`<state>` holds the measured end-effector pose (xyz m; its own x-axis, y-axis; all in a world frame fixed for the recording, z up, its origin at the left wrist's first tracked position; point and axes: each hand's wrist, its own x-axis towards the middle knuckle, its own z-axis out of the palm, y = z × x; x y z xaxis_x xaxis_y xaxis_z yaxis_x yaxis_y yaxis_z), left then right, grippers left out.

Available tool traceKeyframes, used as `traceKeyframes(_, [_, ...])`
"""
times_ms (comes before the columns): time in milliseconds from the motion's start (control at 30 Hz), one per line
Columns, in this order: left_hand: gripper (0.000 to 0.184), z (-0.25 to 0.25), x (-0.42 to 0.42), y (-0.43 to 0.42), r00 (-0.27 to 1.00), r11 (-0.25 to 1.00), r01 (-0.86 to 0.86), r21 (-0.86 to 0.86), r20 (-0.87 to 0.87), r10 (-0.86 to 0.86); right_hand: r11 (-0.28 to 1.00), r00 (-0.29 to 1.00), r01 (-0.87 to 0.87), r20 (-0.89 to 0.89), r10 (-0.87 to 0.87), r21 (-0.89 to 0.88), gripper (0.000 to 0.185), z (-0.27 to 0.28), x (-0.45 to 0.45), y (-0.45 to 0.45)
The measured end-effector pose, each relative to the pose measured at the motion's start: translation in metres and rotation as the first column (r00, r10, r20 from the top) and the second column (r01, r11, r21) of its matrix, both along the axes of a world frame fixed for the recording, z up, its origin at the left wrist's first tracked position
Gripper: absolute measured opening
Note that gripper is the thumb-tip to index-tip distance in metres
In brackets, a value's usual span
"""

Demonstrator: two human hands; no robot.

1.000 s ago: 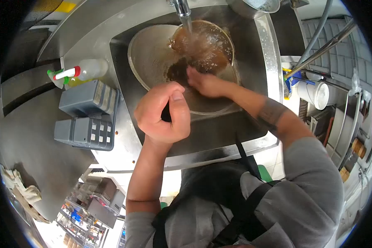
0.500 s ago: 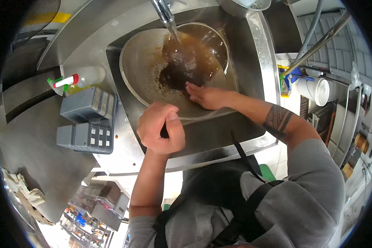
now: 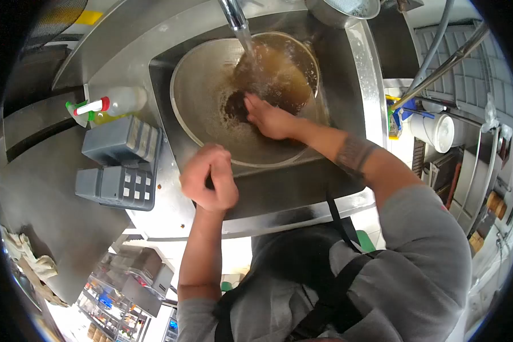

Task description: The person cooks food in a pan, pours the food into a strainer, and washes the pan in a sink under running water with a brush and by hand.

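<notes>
Inside the sink (image 3: 256,199) sits a wide, round, shallow metal vessel (image 3: 196,74) that looks like a mesh strainer; a metal bowl (image 3: 315,64) shows at its back right. Water runs from the tap (image 3: 233,14) onto brown liquid (image 3: 285,74) and a dark patch (image 3: 235,106). My right hand (image 3: 271,118) reaches in with fingers stretched out at the dark patch, holding nothing visible. My left hand (image 3: 210,178) is closed in a fist by the vessel's near-left rim; whatever it may grip is hidden.
Left of the sink stand a spray bottle (image 3: 125,100) and grey plastic containers (image 3: 111,139). A metal pot (image 3: 333,14) sits at the back right corner. On the right are a white bucket (image 3: 442,132) and a metal pole (image 3: 444,65).
My right hand has moved further into the vessel, up and left to the dark patch. My left fist has shifted slightly left. The brown liquid looks lighter near the water stream.
</notes>
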<state>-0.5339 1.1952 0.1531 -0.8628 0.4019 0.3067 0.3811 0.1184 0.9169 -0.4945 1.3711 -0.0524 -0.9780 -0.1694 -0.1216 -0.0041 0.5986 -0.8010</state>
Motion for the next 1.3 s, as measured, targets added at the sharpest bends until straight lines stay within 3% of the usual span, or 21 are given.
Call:
traceKeyframes(33, [0.012, -0.005, 0.000, -0.003, 0.993, 0.998, 0.061, 0.018, -0.099, -0.059, 1.000, 1.000, -0.002, -0.003, 0.002, -0.001, 0.057, -0.006, -0.026, 0.002])
traceKeyframes(100, [0.011, 0.000, 0.003, 0.000, 0.997, 0.998, 0.059, 0.015, -0.057, -0.058, 0.993, 0.993, 0.117, 0.023, -0.118, 0.016, 0.058, -0.011, -0.052, -0.007])
traceKeyframes(167, [0.017, 0.004, -0.001, 0.011, 0.972, 0.992, 0.126, -0.023, -0.197, -0.129, 0.992, 0.992, 0.123, -0.007, -0.123, 0.033, 0.057, -0.004, -0.039, -0.005])
traceKeyframes(233, [0.017, 0.009, -0.002, 0.016, 0.971, 0.991, 0.136, -0.014, -0.197, -0.136, 0.998, 1.000, 0.010, 0.028, -0.008, -0.060, 0.054, 0.018, 0.002, -0.015])
traceKeyframes(333, [0.015, 0.004, -0.001, 0.015, 0.974, 0.991, 0.129, 0.019, -0.191, -0.123, 0.991, 0.979, -0.130, 0.156, 0.131, -0.019, 0.056, 0.055, 0.020, -0.012])
traceKeyframes(367, [0.015, 0.000, 0.002, 0.012, 0.976, 0.991, 0.126, 0.039, -0.184, -0.116, 0.991, 0.978, -0.129, 0.161, 0.131, -0.025, 0.056, 0.044, 0.006, -0.013])
traceKeyframes(433, [0.014, -0.009, 0.004, 0.005, 0.979, 0.992, 0.122, 0.043, -0.167, -0.113, 0.996, 0.999, 0.020, 0.048, -0.024, 0.086, 0.056, 0.012, -0.050, -0.020])
traceKeyframes(567, [0.015, 0.004, 0.006, 0.015, 0.975, 0.992, 0.125, 0.019, -0.185, -0.119, 0.982, 0.985, 0.174, -0.008, -0.174, 0.076, 0.052, 0.017, -0.052, -0.034])
traceKeyframes(633, [0.015, 0.004, 0.008, 0.015, 0.981, 0.995, 0.098, 0.028, -0.168, -0.092, 0.988, 0.991, -0.088, -0.085, 0.099, 0.129, 0.048, 0.040, 0.004, -0.036])
traceKeyframes(767, [0.012, -0.014, 0.010, -0.003, 0.989, 0.995, 0.092, 0.027, -0.119, -0.089, 0.912, 0.985, -0.031, -0.142, 0.097, 0.408, 0.050, -0.012, -0.050, -0.030])
traceKeyframes(800, [0.012, -0.018, 0.013, -0.008, 0.991, 0.994, 0.102, 0.036, -0.093, -0.098, 0.997, 0.998, 0.057, 0.020, -0.058, 0.054, 0.052, 0.004, -0.071, -0.024])
traceKeyframes(833, [0.012, -0.017, 0.017, -0.009, 0.993, 0.995, 0.091, 0.029, -0.081, -0.088, 0.998, 0.998, 0.045, 0.032, -0.047, 0.045, 0.052, 0.003, -0.062, -0.031])
traceKeyframes(900, [0.012, -0.016, 0.014, 0.002, 0.987, 0.994, 0.075, 0.077, -0.147, -0.063, 0.974, 0.999, -0.014, -0.036, 0.023, 0.228, 0.052, 0.011, -0.041, -0.034])
traceKeyframes(933, [0.012, -0.017, 0.014, 0.005, 0.987, 0.993, 0.076, 0.091, -0.146, -0.063, 0.974, 0.984, -0.178, 0.047, 0.173, 0.142, 0.054, 0.040, -0.018, -0.028])
traceKeyframes(967, [0.013, -0.017, 0.016, 0.005, 0.988, 0.991, 0.079, 0.106, -0.141, -0.063, 0.972, 0.973, -0.231, 0.029, 0.230, 0.040, 0.058, 0.041, 0.006, -0.026])
traceKeyframes(1033, [0.016, -0.023, 0.018, 0.002, 0.989, 0.991, 0.068, 0.117, -0.137, -0.052, 0.960, 0.966, -0.257, 0.043, 0.254, 0.113, 0.056, 0.048, 0.010, -0.022])
traceKeyframes(1100, [0.015, -0.033, 0.018, -0.003, 0.978, 0.988, 0.107, 0.113, -0.192, -0.084, 0.988, 0.996, -0.064, -0.054, 0.073, 0.142, 0.055, 0.022, -0.028, -0.025])
traceKeyframes(1133, [0.015, -0.034, 0.017, -0.002, 0.978, 0.988, 0.102, 0.112, -0.194, -0.079, 0.966, 0.989, 0.006, -0.143, 0.032, 0.258, 0.055, -0.003, -0.057, -0.028])
traceKeyframes(1233, [0.016, -0.027, 0.021, 0.000, 0.988, 0.992, 0.068, 0.102, -0.145, -0.053, 0.985, 0.992, 0.091, -0.100, -0.077, 0.145, 0.056, -0.002, -0.060, -0.040])
traceKeyframes(1267, [0.017, -0.025, 0.019, 0.002, 0.986, 0.991, 0.056, 0.125, -0.165, -0.035, 0.981, 0.984, -0.075, -0.147, 0.102, 0.177, 0.055, 0.010, -0.028, -0.030])
traceKeyframes(1300, [0.018, -0.024, 0.019, 0.003, 0.984, 0.988, 0.042, 0.146, -0.179, -0.015, 0.979, 0.984, -0.076, -0.143, 0.104, 0.187, 0.055, 0.024, -0.006, -0.015])
